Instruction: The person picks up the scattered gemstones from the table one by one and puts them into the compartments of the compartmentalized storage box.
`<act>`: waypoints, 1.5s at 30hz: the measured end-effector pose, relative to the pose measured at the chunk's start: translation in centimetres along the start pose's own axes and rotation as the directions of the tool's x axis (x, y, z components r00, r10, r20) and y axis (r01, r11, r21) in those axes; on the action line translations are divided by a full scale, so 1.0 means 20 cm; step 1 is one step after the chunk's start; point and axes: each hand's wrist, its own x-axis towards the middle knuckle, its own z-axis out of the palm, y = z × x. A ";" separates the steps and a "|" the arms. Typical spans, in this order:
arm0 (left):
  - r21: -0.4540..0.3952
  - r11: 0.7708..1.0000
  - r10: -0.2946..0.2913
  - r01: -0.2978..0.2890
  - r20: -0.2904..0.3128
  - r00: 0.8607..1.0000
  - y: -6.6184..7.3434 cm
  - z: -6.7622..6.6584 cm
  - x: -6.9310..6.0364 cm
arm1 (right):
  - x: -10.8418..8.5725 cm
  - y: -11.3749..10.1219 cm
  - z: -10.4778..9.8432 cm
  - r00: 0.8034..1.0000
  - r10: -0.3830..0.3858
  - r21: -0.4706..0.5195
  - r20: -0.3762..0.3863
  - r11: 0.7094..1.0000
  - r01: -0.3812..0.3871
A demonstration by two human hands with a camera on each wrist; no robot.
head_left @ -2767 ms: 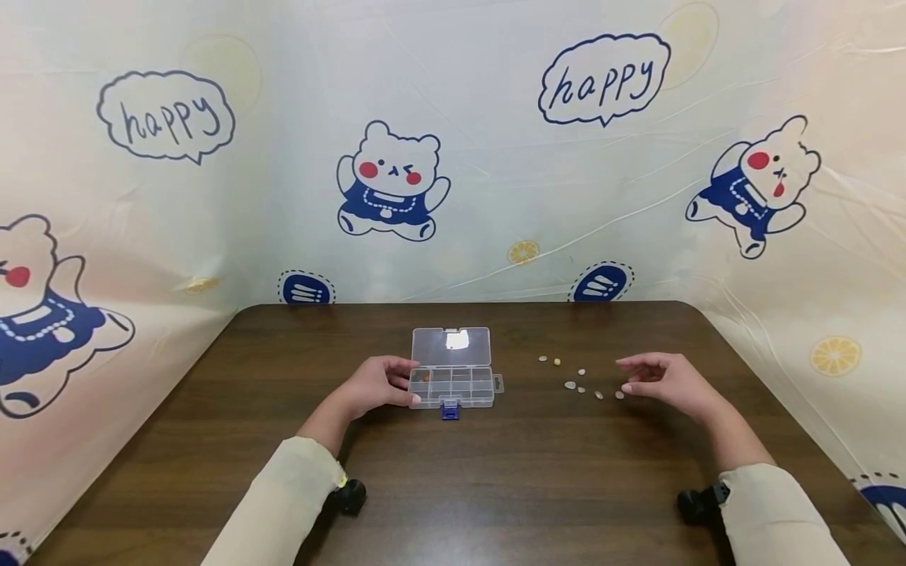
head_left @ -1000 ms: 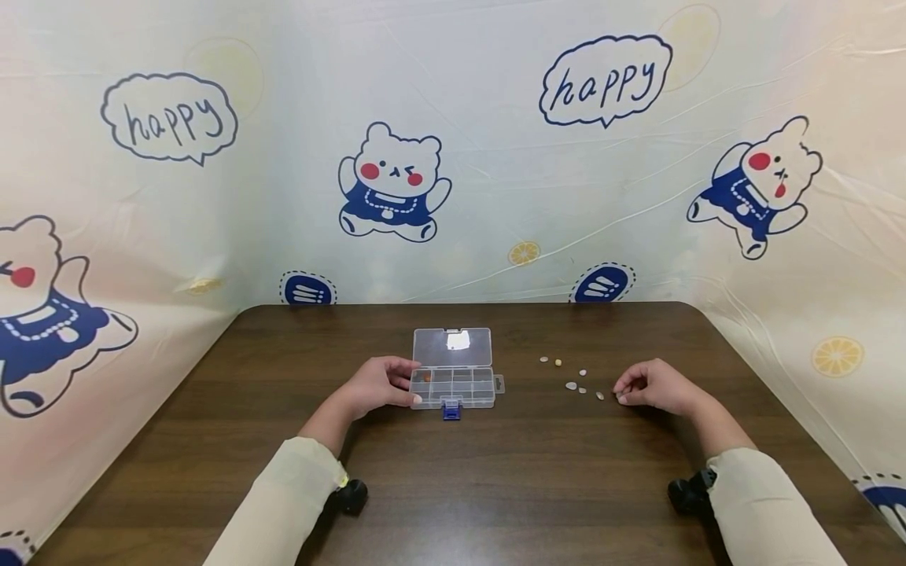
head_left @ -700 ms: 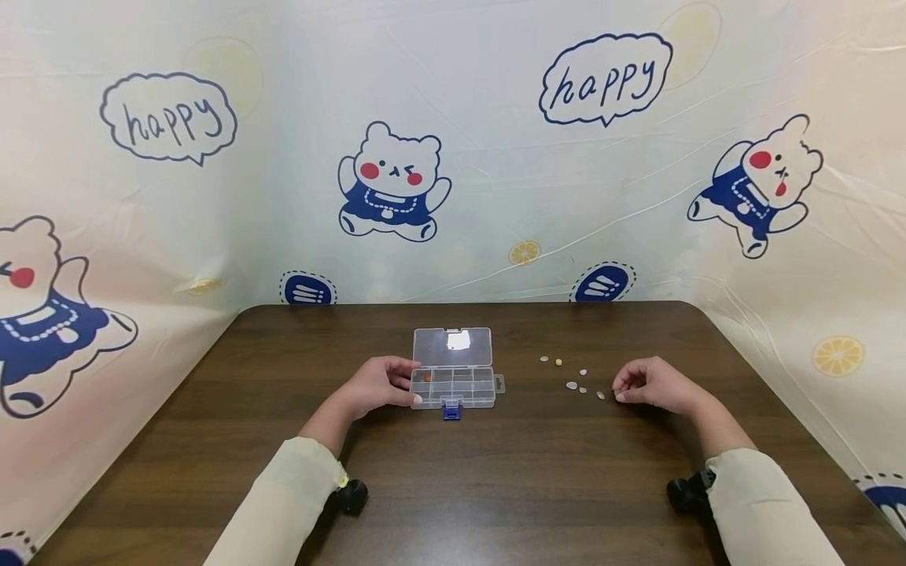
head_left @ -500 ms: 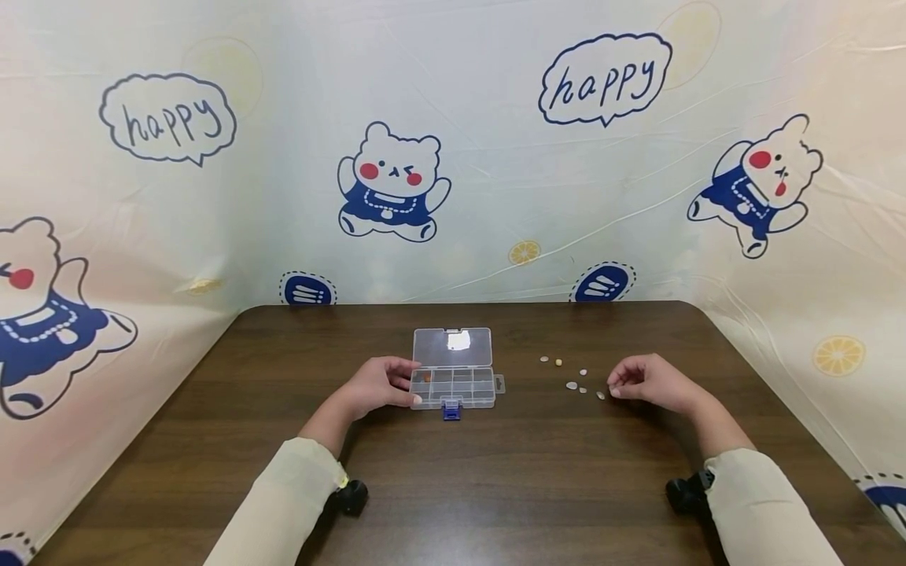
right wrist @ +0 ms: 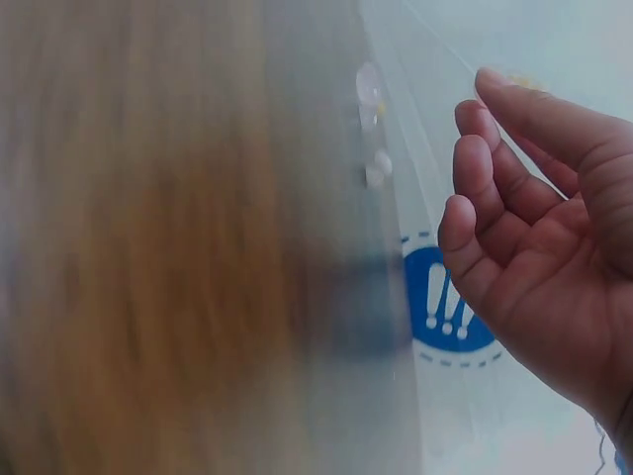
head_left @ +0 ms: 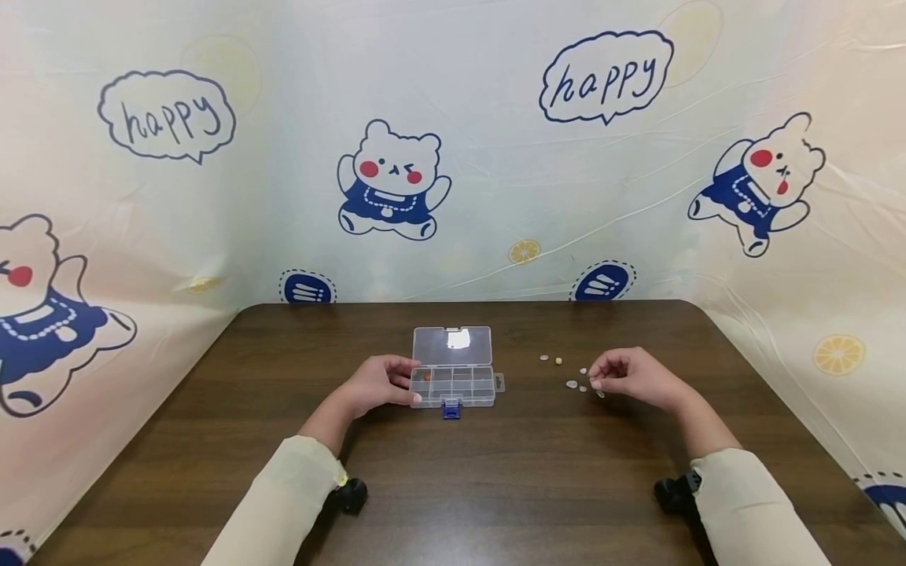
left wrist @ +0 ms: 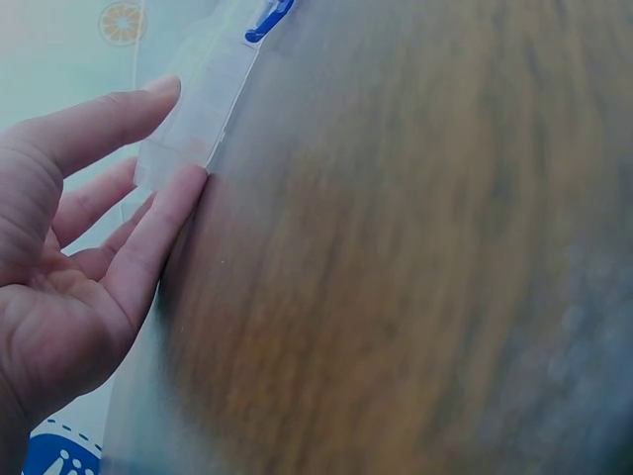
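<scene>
A clear plastic compartment box (head_left: 462,385) stands on the table with its lid (head_left: 451,347) raised and a blue latch (head_left: 451,409) at the front. My left hand (head_left: 378,384) holds the box's left end between thumb and fingers. In the box's back left compartment lies a small orange-red piece (head_left: 427,376). Over the scattered pebbles my right hand (head_left: 637,377) has thumb and forefinger pinched together on a small pebble, which the fingers hide. Just below its fingertips lies a pale pebble (head_left: 600,394). In the right wrist view the right hand (right wrist: 544,218) shows its other fingers curled.
Several small pebbles lie between the box and my right hand, among them a yellow one (head_left: 558,361) and a larger white one (head_left: 571,384). The brown table (head_left: 495,487) ends at a patterned backdrop (head_left: 481,196).
My right hand closed its fingertips over the rightmost pebble, which no longer shows on the table, then moved left over the other pebbles. My left hand and the box stayed put.
</scene>
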 end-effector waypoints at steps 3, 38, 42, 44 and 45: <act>0.002 1.000 -0.005 0.005 -0.003 1.000 0.00 0.00 0.00 | 0.02 -0.03 0.03 1.000 -0.028 0.018 0.007 0.999 0.027; 0.010 1.000 -0.014 0.014 -0.006 1.000 0.00 0.00 0.00 | 0.17 -0.34 0.25 0.978 -0.184 0.004 -0.095 0.983 0.185; 0.013 1.000 -0.019 0.019 -0.010 1.000 0.00 0.00 0.00 | 0.19 -0.37 0.27 0.975 -0.205 -0.004 -0.087 0.979 0.205; 0.012 1.000 -0.016 0.017 -0.008 1.000 0.01 0.00 0.00 | 0.20 -0.38 0.27 0.973 -0.217 -0.005 -0.082 0.976 0.218; 0.011 1.000 -0.013 0.013 -0.007 1.000 0.01 0.00 0.00 | 0.21 -0.39 0.28 0.972 -0.221 -0.007 -0.078 0.975 0.222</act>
